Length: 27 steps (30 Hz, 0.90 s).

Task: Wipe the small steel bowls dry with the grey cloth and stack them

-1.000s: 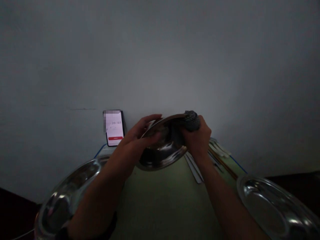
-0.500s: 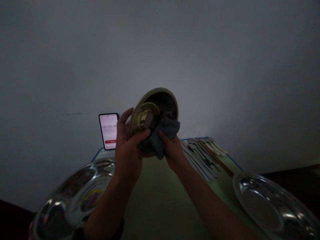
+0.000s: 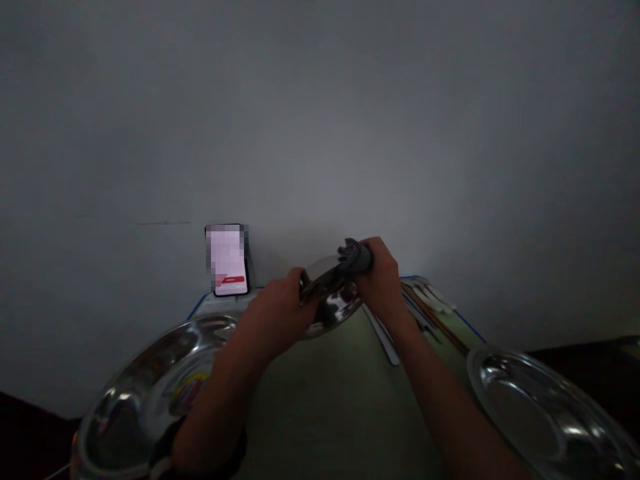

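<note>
My left hand (image 3: 280, 308) grips the near rim of a small shiny steel bowl (image 3: 334, 304), held low over the far part of the green table (image 3: 325, 407) with its opening facing up and away. My right hand (image 3: 381, 275) is closed on a grey cloth (image 3: 354, 255) bunched against the bowl's far rim. Both hands meet at the bowl, just in front of the wall.
A phone (image 3: 228, 260) with a lit screen leans on the wall at the back left. A large steel basin (image 3: 145, 387) stands at the near left and a steel platter (image 3: 545, 413) at the near right. Several pieces of cutlery and chopsticks (image 3: 425, 307) lie at the back right.
The bowl was raised and tipped on edge half a second ago; now it is lowered and lies flatter. The cloth has moved from the bowl's inside to its far rim.
</note>
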Tool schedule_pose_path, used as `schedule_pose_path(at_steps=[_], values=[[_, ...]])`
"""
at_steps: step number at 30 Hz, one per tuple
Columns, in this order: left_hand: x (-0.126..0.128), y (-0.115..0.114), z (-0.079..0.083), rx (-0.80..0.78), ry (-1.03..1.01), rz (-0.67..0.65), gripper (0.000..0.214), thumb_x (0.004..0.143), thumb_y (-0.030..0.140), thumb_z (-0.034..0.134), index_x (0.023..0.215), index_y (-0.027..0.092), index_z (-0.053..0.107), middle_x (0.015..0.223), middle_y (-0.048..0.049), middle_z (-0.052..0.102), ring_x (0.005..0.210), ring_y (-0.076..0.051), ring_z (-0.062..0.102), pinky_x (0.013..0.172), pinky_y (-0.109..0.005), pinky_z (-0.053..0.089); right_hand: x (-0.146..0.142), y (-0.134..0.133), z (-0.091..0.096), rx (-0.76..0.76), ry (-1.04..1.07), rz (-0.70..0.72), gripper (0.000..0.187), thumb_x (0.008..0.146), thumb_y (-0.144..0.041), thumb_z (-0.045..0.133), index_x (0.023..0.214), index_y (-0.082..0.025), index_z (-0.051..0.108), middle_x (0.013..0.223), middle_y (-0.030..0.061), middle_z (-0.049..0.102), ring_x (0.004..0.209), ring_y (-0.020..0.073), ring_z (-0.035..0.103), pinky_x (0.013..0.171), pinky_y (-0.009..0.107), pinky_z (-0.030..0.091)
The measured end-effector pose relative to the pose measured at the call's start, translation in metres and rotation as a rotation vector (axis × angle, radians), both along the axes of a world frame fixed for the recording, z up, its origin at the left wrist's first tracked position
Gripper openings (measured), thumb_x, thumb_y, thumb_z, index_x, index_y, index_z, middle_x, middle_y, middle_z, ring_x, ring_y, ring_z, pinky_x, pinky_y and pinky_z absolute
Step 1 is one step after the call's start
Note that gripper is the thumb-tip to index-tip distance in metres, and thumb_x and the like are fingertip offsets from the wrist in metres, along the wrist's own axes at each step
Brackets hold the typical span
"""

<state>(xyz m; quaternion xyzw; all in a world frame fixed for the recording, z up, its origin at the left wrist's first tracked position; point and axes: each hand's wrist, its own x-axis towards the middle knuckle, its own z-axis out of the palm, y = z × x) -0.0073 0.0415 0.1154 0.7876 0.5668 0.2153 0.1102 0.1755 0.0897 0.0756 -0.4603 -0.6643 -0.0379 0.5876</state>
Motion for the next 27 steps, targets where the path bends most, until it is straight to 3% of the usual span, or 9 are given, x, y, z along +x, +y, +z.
schedule_pose_path(at_steps=[6,9,14,17,21,24,27], values=[[-0.002,0.0,-0.01,-0.013,0.184,-0.008,0.043,0.085,0.032,0.041,0.117,0.008,0.057,0.09,-0.0259,0.07,0.078,-0.039,0.067,0.064,-0.046,0.046,-0.013,-0.002,-0.006,0.054,-0.291,0.146,0.026,0.066,-0.001,0.045,0.08,-0.022,0.048,0.086,0.0043,0.055,0.085,0.02,0.05,0.074,0.032,0.043],[-0.005,0.0,-0.007,-0.021,0.169,-0.035,0.038,0.083,0.023,0.039,0.113,0.011,0.058,0.09,-0.0212,0.071,0.077,-0.034,0.068,0.065,-0.043,0.047,-0.016,-0.002,-0.012,0.126,-0.207,0.117,0.028,0.068,-0.003,0.044,0.087,-0.023,0.046,0.088,0.0033,0.052,0.084,0.0191,0.051,0.073,0.033,0.044],[-0.003,0.0,-0.003,-0.06,-0.02,-0.136,0.032,0.084,0.024,0.039,0.109,0.015,0.056,0.095,-0.0168,0.07,0.084,-0.029,0.067,0.073,-0.04,0.049,-0.008,0.0,-0.014,0.219,0.026,-0.067,0.03,0.069,-0.011,0.051,0.094,-0.025,0.043,0.089,0.0014,0.051,0.082,0.0183,0.052,0.074,0.034,0.045],[-0.001,0.002,-0.002,-0.047,-0.143,-0.191,0.028,0.085,0.027,0.041,0.106,0.017,0.057,0.1,-0.0152,0.069,0.092,-0.029,0.066,0.08,-0.042,0.049,0.005,0.0,-0.009,0.133,0.124,-0.16,0.032,0.067,-0.019,0.061,0.095,-0.023,0.046,0.091,0.0026,0.053,0.085,0.0196,0.054,0.076,0.035,0.045],[-0.002,0.007,-0.001,-0.044,-0.423,-0.211,0.028,0.086,0.032,0.047,0.108,0.02,0.06,0.106,-0.0104,0.069,0.101,-0.027,0.063,0.09,-0.046,0.047,0.018,0.007,-0.007,-0.131,0.351,-0.221,0.044,0.06,-0.041,0.075,0.089,-0.02,0.05,0.083,0.0028,0.059,0.079,0.0216,0.055,0.074,0.038,0.046],[0.0,0.014,-0.007,-0.003,-0.647,-0.207,0.037,0.084,0.033,0.055,0.118,0.019,0.058,0.119,-0.0106,0.066,0.114,-0.026,0.058,0.1,-0.046,0.042,0.002,0.011,-0.019,-0.231,0.634,-0.104,0.05,0.06,-0.049,0.075,0.093,-0.017,0.055,0.09,0.0072,0.065,0.084,0.0234,0.059,0.077,0.04,0.049],[0.01,0.021,-0.021,-0.034,-0.912,-0.145,0.056,0.079,0.031,0.061,0.132,0.019,0.047,0.129,-0.0131,0.06,0.12,-0.028,0.055,0.096,-0.047,0.046,-0.036,0.009,-0.036,-0.282,0.949,0.253,0.047,0.073,-0.05,0.067,0.106,-0.018,0.058,0.106,0.0093,0.069,0.096,0.0222,0.064,0.085,0.04,0.051]])
